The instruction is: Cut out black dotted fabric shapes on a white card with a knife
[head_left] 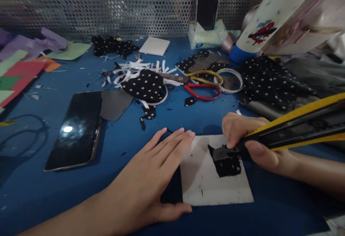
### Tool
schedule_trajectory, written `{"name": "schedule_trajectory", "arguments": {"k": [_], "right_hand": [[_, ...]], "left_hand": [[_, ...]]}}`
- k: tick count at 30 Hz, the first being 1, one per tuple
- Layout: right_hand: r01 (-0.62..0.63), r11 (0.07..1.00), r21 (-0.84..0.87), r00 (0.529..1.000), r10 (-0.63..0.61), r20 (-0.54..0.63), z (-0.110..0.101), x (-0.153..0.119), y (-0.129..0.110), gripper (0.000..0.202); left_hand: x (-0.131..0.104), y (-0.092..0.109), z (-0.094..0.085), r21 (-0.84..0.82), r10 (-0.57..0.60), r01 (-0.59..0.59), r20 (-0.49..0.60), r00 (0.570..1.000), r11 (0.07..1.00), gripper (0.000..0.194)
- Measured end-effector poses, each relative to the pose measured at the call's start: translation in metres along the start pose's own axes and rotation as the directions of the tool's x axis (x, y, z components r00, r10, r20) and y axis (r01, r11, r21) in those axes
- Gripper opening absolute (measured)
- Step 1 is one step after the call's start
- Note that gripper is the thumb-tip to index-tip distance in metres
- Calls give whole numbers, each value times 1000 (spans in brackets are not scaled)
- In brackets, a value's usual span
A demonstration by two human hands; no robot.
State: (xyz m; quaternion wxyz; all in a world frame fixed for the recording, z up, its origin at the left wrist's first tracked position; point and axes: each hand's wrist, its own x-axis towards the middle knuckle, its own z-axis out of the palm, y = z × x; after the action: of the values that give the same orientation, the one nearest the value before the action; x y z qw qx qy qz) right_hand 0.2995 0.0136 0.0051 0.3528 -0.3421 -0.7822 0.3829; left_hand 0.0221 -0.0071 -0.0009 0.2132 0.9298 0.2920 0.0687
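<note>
In my right hand (253, 142) is a yellow and black utility knife (299, 124), gripped near its front end between thumb and fingers. Its blade lies over a small black fabric scrap (228, 167) with light dots. Under the scrap is a white square board (199, 182), flat on the blue table. My left hand (159, 171) rests at the board's left edge, fingers stretched out and thumb apart at the near corner. The blade hides part of the scrap's upper edge.
A phone (77, 128) lies at left. Beyond the board are scissors (202, 81), a tape roll (238, 79), dotted black fabric (144, 85) and white paper strips (129, 67). Coloured papers (21, 77) lie far left. A white bottle (266, 23) stands back right before a perforated metal panel (107, 5).
</note>
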Motion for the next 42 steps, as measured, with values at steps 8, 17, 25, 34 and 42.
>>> {"name": "schedule_trajectory", "arguments": {"k": [8,17,25,34,42], "right_hand": [[-27,1000,13,1000,27,6,0,4,3,41],[-40,995,91,999,43,-30,3,4,6,38],[189,970,-156,981,-193,-12,7,6,-4,35],[172,985,-9,977,-172,-127,9,-1,-2,40],[90,963,252,981,-42,-192,6,-7,5,40]], "left_hand": [[-2,-2,-1,-17,10,-11,-8,1000,1000,120],[0,-3,-2,-50,22,-22,-4,1000,999,116],[0,0,0,-9,19,-19,-19,1000,1000,122],[1,4,-1,53,-9,9,-4,1000,999,120],[1,7,-4,21,-32,32,-5,999,999,121]]}}
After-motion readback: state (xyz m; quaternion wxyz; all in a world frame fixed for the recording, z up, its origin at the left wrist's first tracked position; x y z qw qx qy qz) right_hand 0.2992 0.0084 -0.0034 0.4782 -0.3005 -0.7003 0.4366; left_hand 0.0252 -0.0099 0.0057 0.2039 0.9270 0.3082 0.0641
